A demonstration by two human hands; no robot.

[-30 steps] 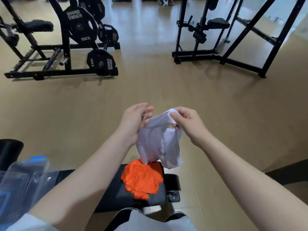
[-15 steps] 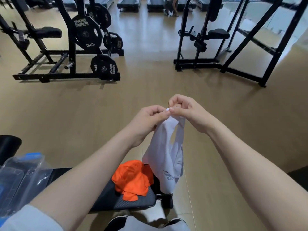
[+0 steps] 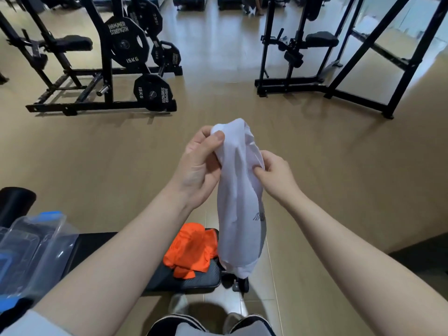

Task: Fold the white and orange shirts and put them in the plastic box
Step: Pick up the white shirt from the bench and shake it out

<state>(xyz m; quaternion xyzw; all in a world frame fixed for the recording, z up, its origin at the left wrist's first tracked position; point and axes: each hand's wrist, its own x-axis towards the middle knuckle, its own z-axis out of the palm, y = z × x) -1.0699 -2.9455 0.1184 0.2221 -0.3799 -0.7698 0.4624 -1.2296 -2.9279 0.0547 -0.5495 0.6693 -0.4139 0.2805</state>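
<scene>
The white shirt [image 3: 238, 204] hangs in the air in front of me as a long bunched bundle. My left hand [image 3: 197, 166] grips its top end, thumb pressed on the cloth. My right hand [image 3: 275, 172] pinches the shirt's right side a little lower down. The orange shirt [image 3: 190, 251] lies crumpled on the black bench pad [image 3: 194, 280] below the white one. The clear plastic box [image 3: 34, 248] with blue clips stands on the bench at the lower left, partly cut off by the frame edge.
Tan floor spreads ahead. A black weight rack with 15 kg plates [image 3: 152, 93] stands at the far left, and a black frame machine [image 3: 315, 57] at the far right. My knees [image 3: 213, 326] show at the bottom edge.
My hands were together at the shirt's top. Now the left hand holds the top alone, the right hand has dropped lower along the side, and the shirt hangs longer and more bunched.
</scene>
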